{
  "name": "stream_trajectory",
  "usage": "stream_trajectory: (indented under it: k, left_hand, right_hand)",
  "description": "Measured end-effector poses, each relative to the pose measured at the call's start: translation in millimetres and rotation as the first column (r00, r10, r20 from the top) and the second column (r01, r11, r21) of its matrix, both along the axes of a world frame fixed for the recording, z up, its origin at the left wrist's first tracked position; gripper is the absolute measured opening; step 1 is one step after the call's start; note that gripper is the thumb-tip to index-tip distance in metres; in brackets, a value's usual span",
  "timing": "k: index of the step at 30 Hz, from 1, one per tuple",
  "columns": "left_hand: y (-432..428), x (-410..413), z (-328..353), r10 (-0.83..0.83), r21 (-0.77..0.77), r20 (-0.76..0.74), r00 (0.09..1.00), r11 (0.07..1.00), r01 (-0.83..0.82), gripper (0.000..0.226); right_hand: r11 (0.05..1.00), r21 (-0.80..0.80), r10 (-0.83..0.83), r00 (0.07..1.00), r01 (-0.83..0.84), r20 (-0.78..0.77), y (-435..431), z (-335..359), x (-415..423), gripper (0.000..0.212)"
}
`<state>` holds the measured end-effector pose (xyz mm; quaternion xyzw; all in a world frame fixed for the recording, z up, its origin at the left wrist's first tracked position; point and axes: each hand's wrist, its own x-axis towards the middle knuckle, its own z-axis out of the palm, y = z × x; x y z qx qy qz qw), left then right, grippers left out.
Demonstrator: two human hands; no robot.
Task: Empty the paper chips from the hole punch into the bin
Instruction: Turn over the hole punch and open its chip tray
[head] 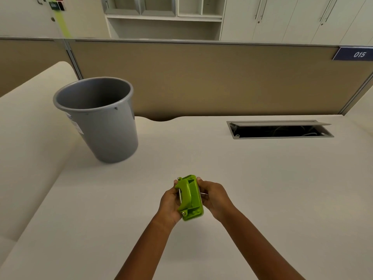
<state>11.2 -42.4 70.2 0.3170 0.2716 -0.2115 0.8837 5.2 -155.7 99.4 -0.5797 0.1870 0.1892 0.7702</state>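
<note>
A lime-green hole punch (189,198) is held above the white desk (262,188), turned on its side with its lever facing me. My left hand (168,201) grips its left side and my right hand (214,199) grips its right side. The chip tray and any paper chips are hidden from me. A grey plastic bin (96,118) stands upright on the desk at the far left, well beyond and left of my hands; its inside looks dark and I see nothing in it.
An open cable hatch (280,130) is set into the desk at the far right. A tan partition (201,77) runs along the desk's back edge. A cream rounded ledge (30,138) borders the left side.
</note>
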Motion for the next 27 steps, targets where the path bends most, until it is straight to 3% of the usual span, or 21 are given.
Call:
stream_trajectory:
  k: [6, 13, 23, 27]
  left_hand:
    - [10.0, 8.1, -1.3, 0.185, -0.111, -0.037, 0.982, 0.976, -0.188, 0.037]
    - [14.9, 10.4, -5.5, 0.082, -0.111, 0.042, 0.996, 0.991, -0.077, 0.055]
    - [9.6, 15.8, -13.1, 0.097, -0.058, 0.022, 0.995, 0.994, -0.096, 0.055]
    - [10.2, 16.2, -13.2, 0.089, -0.068, -0.004, 0.996, 0.994, -0.089, 0.059]
  right_hand:
    - [0.995, 0.045, 0.082, 0.995, -0.085, 0.062, 0.4, -6.6, -15.3, 0.031]
    - [0.976, 0.219, 0.026, 0.999, -0.017, -0.040, 4.2, -12.9, -24.6, 0.037]
    - [0.937, 0.340, -0.043, 0.993, 0.078, -0.110, 4.9, -24.3, -26.9, 0.039]
    - [0.973, 0.230, -0.003, 0.998, 0.016, -0.057, 0.4, -22.4, -27.3, 0.032]
